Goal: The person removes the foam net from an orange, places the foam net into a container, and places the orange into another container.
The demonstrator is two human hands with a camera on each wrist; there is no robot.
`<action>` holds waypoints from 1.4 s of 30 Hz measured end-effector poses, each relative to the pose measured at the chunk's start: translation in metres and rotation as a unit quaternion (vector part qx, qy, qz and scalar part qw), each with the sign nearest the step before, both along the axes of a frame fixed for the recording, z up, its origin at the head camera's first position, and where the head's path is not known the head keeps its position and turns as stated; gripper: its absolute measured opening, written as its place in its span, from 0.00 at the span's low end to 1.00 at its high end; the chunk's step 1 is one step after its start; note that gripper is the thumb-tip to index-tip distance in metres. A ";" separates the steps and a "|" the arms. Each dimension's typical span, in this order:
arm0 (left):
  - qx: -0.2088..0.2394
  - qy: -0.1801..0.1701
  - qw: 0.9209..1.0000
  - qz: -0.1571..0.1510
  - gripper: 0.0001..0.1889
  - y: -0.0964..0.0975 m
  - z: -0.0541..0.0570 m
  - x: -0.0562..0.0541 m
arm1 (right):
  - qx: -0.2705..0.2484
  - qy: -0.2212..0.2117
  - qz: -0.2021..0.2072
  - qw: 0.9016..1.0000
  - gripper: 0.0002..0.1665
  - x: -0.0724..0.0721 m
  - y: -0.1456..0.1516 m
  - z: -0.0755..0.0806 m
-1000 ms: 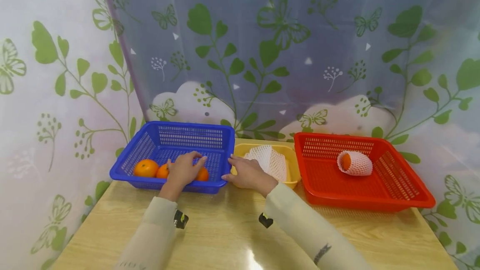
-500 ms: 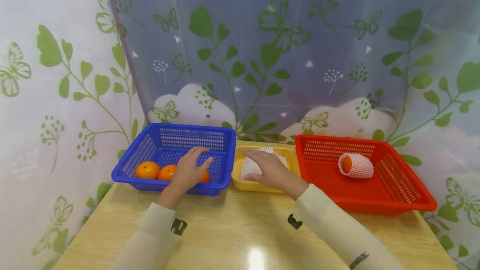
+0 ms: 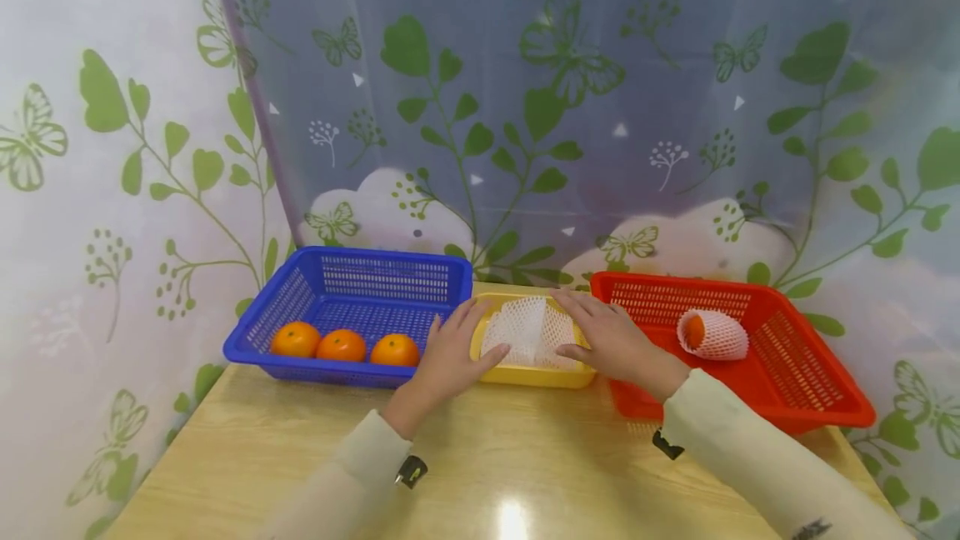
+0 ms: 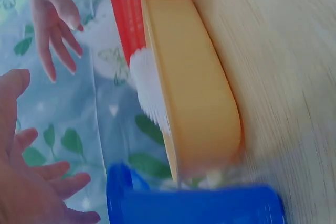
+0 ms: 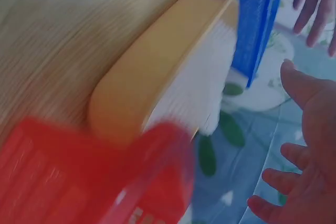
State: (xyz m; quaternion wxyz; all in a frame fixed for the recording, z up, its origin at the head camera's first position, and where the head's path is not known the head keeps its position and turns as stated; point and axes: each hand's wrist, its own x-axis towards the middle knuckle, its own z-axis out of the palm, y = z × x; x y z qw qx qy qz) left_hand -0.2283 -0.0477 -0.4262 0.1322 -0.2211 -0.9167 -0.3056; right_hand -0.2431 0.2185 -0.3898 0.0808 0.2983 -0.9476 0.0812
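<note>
My left hand hovers with spread fingers over the left end of the yellow basket, beside the blue basket. Over its other end is my right hand, fingers extended and thumb apart. Both palms look bare in the wrist views, where the left hand and right hand stay above the rim. White foam net sleeves lie between them in the yellow basket, and stick up past its rim. Three oranges sit in a row along the front of the blue basket.
On the right, a red basket holds one orange inside a foam net sleeve. All the baskets stand side by side at the back of the wooden table, against a patterned curtain.
My left hand has moved right, away from the oranges and the blue basket, to the yellow basket. My right hand has shifted right across the yellow basket, uncovering the foam sleeves.
</note>
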 end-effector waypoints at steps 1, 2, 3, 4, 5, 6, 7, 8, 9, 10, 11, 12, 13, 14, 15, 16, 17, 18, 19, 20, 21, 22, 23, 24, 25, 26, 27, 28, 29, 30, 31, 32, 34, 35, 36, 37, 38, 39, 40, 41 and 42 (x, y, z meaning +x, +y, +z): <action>0.002 -0.001 1.000 -0.002 0.36 0.005 0.000 0.001 | 0.005 0.000 -0.005 1.000 0.55 -0.001 0.005 0.000; 0.004 -0.001 1.000 -0.005 0.36 0.010 -0.001 0.002 | 0.010 -0.002 -0.011 1.000 0.56 -0.001 0.011 0.001; 0.007 -0.001 1.000 -0.009 0.37 0.015 -0.001 0.003 | 0.016 -0.001 -0.016 1.000 0.56 -0.002 0.017 0.002; 0.009 -0.002 1.000 -0.013 0.37 0.020 0.000 0.005 | 0.024 -0.001 -0.022 0.999 0.57 -0.004 0.024 0.003; 0.012 -0.003 1.000 -0.017 0.38 0.026 0.000 0.006 | 0.030 -0.005 -0.028 0.999 0.58 -0.005 0.031 0.003; 0.011 -0.004 1.000 -0.021 0.38 0.031 0.001 0.007 | 0.038 -0.007 -0.036 0.999 0.59 -0.006 0.038 0.004; 0.009 -0.004 1.000 -0.024 0.38 0.037 0.001 0.008 | 0.046 -0.012 -0.045 0.998 0.60 -0.007 0.045 0.004; 0.005 -0.004 1.000 -0.026 0.38 0.042 0.002 0.009 | 0.055 -0.015 -0.052 0.997 0.60 -0.009 0.052 0.005; 0.002 -0.004 1.000 -0.027 0.38 0.048 0.002 0.011 | 0.062 -0.017 -0.059 0.996 0.61 -0.010 0.060 0.006; -0.002 -0.005 1.000 -0.028 0.39 0.053 0.003 0.012 | 0.068 -0.019 -0.065 0.995 0.61 -0.012 0.067 0.006; -0.006 -0.004 1.000 -0.027 0.39 0.058 0.003 0.013 | 0.071 -0.021 -0.072 0.995 0.61 -0.014 0.075 0.007; -0.010 -0.006 1.000 -0.026 0.39 0.063 0.004 0.014 | 0.075 -0.022 -0.077 0.994 0.62 -0.017 0.082 0.007; -0.014 -0.005 1.000 -0.024 0.40 0.067 0.003 0.015 | 0.078 -0.023 -0.082 0.993 0.62 -0.020 0.089 0.007; -0.017 -0.007 1.000 -0.023 0.40 0.072 0.003 0.016 | 0.080 -0.024 -0.087 0.993 0.63 -0.022 0.095 0.008; -0.020 -0.013 0.999 -0.022 0.41 0.076 0.004 0.018 | 0.077 -0.027 -0.093 0.992 0.63 -0.025 0.100 0.008; -0.025 -0.019 0.999 -0.020 0.41 0.081 0.004 0.019 | 0.075 -0.030 -0.098 0.992 0.64 -0.028 0.105 0.008; -0.027 -0.023 0.999 -0.020 0.42 0.085 0.004 0.020 | 0.072 -0.035 -0.104 0.991 0.64 -0.030 0.110 0.009; -0.031 -0.028 0.999 -0.019 0.43 0.090 0.004 0.021 | 0.068 -0.038 -0.109 0.991 0.64 -0.033 0.115 0.009; -0.033 -0.033 0.999 -0.021 0.43 0.094 0.004 0.022 | 0.065 -0.041 -0.115 0.990 0.65 -0.034 0.119 0.009; -0.035 -0.039 0.998 -0.023 0.44 0.099 0.004 0.022 | 0.063 -0.044 -0.120 0.990 0.64 -0.036 0.122 0.010; -0.039 -0.040 0.998 -0.025 0.44 0.103 0.004 0.023 | 0.060 -0.049 -0.126 0.989 0.65 -0.038 0.126 0.010; -0.040 -0.039 0.998 -0.029 0.44 0.107 0.003 0.023 | 0.060 -0.053 -0.132 0.988 0.65 -0.039 0.130 0.010; -0.042 -0.038 0.998 -0.033 0.44 0.112 0.002 0.023 | 0.060 -0.056 -0.137 0.987 0.65 -0.041 0.133 0.011; -0.046 -0.038 0.998 -0.036 0.44 0.115 0.000 0.022 | 0.059 -0.063 -0.143 0.986 0.65 -0.044 0.136 0.011; -0.048 -0.037 0.997 -0.038 0.44 0.119 -0.001 0.022 | 0.056 -0.069 -0.148 0.985 0.65 -0.046 0.139 0.012; -0.051 -0.037 0.997 -0.040 0.44 0.122 -0.002 0.022 | 0.052 -0.076 -0.151 0.984 0.65 -0.048 0.142 0.012; -0.054 -0.037 0.997 -0.041 0.44 0.125 -0.003 0.022 | 0.046 -0.084 -0.154 0.983 0.65 -0.050 0.144 0.012; -0.058 -0.036 0.997 -0.040 0.44 0.128 -0.004 0.021 | 0.042 -0.089 -0.157 0.983 0.64 -0.052 0.147 0.012; -0.064 -0.037 0.997 -0.039 0.44 0.130 -0.005 0.021 | 0.038 -0.097 -0.163 0.981 0.63 -0.053 0.151 0.011; -0.069 -0.037 0.996 -0.038 0.44 0.133 -0.005 0.021 | 0.032 -0.106 -0.170 0.979 0.63 -0.055 0.154 0.011; -0.074 -0.036 0.996 -0.038 0.44 0.135 -0.006 0.021 | 0.030 -0.115 -0.178 0.977 0.63 -0.055 0.157 0.009; -0.078 -0.037 0.996 -0.040 0.44 0.138 -0.006 0.020 | 0.029 -0.125 -0.188 0.974 0.63 -0.056 0.162 0.007; -0.087 -0.035 0.995 -0.042 0.44 0.143 -0.007 0.020 | 0.034 -0.142 -0.209 0.967 0.65 -0.058 0.170 0.004; -0.091 -0.037 0.994 -0.042 0.44 0.145 -0.008 0.020 | 0.036 -0.151 -0.220 0.963 0.67 -0.058 0.173 0.002; -0.093 -0.037 0.994 -0.042 0.44 0.148 -0.009 0.020 | 0.036 -0.158 -0.228 0.960 0.67 -0.059 0.176 0.001; -0.095 -0.038 0.994 -0.042 0.44 0.150 -0.009 0.020 | 0.036 -0.166 -0.234 0.957 0.68 -0.060 0.178 0.000; -0.095 -0.041 0.994 -0.041 0.44 0.153 -0.010 0.020 | 0.035 -0.171 -0.238 0.956 0.68 -0.062 0.180 0.000; -0.098 -0.041 0.994 -0.038 0.44 0.155 -0.011 0.020 | 0.032 -0.175 -0.242 0.954 0.68 -0.063 0.180 -0.001; -0.099 -0.044 0.993 -0.036 0.44 0.157 -0.012 0.020 | 0.031 -0.181 -0.246 0.952 0.68 -0.064 0.181 -0.001; -0.101 -0.047 0.993 -0.035 0.44 0.159 -0.013 0.020 | 0.029 -0.186 -0.249 0.950 0.67 -0.064 0.181 -0.001; -0.104 -0.050 0.993 -0.034 0.44 0.161 -0.014 0.020 | 0.027 -0.190 -0.252 0.949 0.66 -0.065 0.182 -0.002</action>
